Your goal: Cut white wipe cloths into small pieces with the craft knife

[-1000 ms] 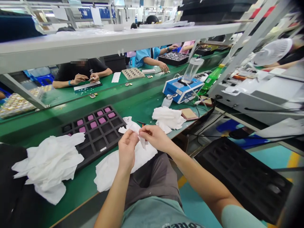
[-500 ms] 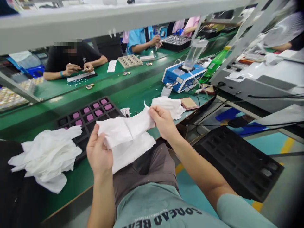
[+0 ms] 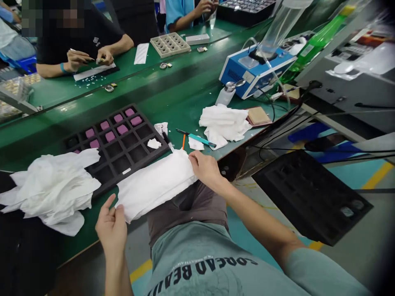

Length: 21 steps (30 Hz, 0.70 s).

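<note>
Head view: your two hands are well apart, one at each end of a white cloth [image 3: 154, 187], which lies spread lengthwise between them across the near edge of the green bench [image 3: 177, 107] and over your lap [image 3: 202, 207]. Your right hand [image 3: 205, 166] has the far right corner pinched between thumb and fingers; your left hand [image 3: 113, 224] has thumb and forefinger at the opposite end, and whether they grip or merely touch cannot be told. Progress, judged from this lie: spreading looks nearly complete, the surface mostly flat with shallow creases left, and neither hand is off the cloth. To the outer side of your left hand, a rumpled cloth pile [image 3: 52, 193] laps over a black tray [image 3: 142, 161]; ahead, between your hands, that tray shows eight purple blocks [image 3: 122, 129] seated in its cells, perhaps a ninth by the pile (partly hidden, so count with caution). A teal-handled blade [image 3: 197, 138] and an orange stick [image 3: 184, 142] lie just beyond your right hand. Writing: slanted dark capitals cross your shirt [image 3: 197, 246], possibly "BEAU" in part; the smaller line is too fine. The white label [image 3: 126, 171] on the tray rim gives no readable text; print on the green bottle [image 3: 308, 51], well beyond your right hand, is likewise illegible.
</note>
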{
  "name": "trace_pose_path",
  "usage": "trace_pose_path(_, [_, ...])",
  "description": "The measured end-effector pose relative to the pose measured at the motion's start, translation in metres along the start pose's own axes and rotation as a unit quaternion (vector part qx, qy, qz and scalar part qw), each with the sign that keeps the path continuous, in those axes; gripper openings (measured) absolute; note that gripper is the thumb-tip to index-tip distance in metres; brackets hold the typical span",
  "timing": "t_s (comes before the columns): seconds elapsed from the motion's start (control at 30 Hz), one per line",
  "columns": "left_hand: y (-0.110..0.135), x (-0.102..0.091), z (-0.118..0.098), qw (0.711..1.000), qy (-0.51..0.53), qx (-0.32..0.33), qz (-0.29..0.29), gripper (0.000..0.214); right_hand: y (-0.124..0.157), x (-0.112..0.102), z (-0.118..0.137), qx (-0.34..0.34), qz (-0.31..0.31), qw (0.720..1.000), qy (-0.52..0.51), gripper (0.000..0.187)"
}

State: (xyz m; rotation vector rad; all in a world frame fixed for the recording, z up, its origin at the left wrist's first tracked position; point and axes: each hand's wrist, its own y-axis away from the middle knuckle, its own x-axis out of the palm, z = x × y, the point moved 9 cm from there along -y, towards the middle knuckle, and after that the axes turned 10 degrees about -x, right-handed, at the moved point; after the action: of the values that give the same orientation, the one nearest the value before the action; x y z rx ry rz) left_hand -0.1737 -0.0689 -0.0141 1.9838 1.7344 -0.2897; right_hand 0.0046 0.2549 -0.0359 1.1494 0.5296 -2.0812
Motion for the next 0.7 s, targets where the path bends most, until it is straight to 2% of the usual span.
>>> trace_pose_path(0.13, [0.004,-0.003,-0.002,0.998,-0.057,-0.002,0.027,0.065,0.000,-0.003,-0.003,-0.001,0.000,1.000,0.020,0.030])
trace_pose_path(0.2, [0.010,-0.010,-0.010,0.990,-0.133,0.039,-0.014,0.066,0.003,-0.010,-0.003,-0.029,-0.033,0.999,0.022,0.032])
trace_pose_path(0.27, [0.022,-0.016,-0.024,0.963,-0.216,0.139,-0.085,0.065,0.011,-0.022,0.000,-0.090,-0.088,0.992,0.018,0.032])
trace_pose_path(0.33, [0.041,-0.006,-0.036,0.910,-0.276,0.287,-0.111,0.062,0.024,-0.029,0.009,-0.196,-0.110,0.974,0.013,0.035])
trace_pose_path(0.4, [0.060,0.019,-0.033,0.846,-0.323,0.420,-0.053,0.059,0.039,-0.020,0.017,-0.315,-0.071,0.946,0.022,0.040])
trace_pose_path(0.43, [0.066,0.030,-0.027,0.816,-0.341,0.466,-0.014,0.056,0.047,-0.011,0.018,-0.360,-0.041,0.931,0.033,0.041])
trace_pose_path(0.5, [0.068,0.044,-0.012,0.780,-0.357,0.512,0.041,0.051,0.055,0.004,0.010,-0.399,-0.008,0.915,0.055,0.037])
trace_pose_path(0.6, [0.056,0.041,-0.002,0.783,-0.321,0.530,0.059,0.045,0.054,0.013,-0.007,-0.385,-0.040,0.921,0.045,0.035])
trace_pose_path(0.7, [0.047,0.033,0.001,0.789,-0.288,0.539,0.062,0.037,0.051,0.010,-0.012,-0.379,-0.077,0.922,0.011,0.031])
